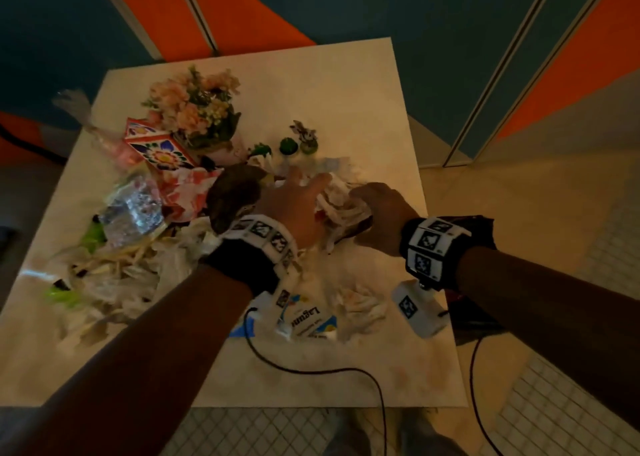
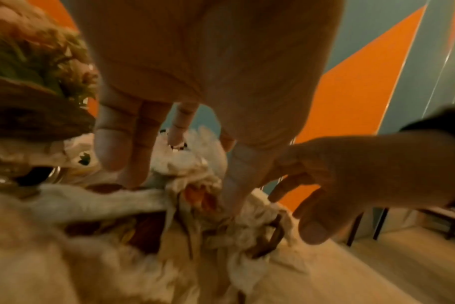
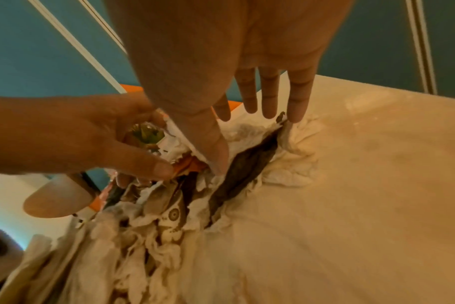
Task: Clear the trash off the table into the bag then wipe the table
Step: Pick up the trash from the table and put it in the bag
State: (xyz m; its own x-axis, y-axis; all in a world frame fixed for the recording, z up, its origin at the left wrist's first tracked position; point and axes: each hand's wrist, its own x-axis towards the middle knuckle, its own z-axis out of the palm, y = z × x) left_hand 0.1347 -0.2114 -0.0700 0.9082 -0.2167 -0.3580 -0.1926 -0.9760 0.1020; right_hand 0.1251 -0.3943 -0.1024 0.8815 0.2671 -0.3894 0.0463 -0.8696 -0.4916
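hands (image 1: pixel 294 206): 2 | small potted plants (image 1: pixel 289 146): 3 | flower bouquet (image 1: pixel 197 109): 1

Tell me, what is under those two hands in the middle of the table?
A heap of crumpled white napkins lies under the left hand and right hand, with a dark brown scrap and something orange among them. Whatever lies deeper is covered.

A white plastic bag (image 1: pixel 313 320) beneath the wrists reads "Laguna", printed upside down.
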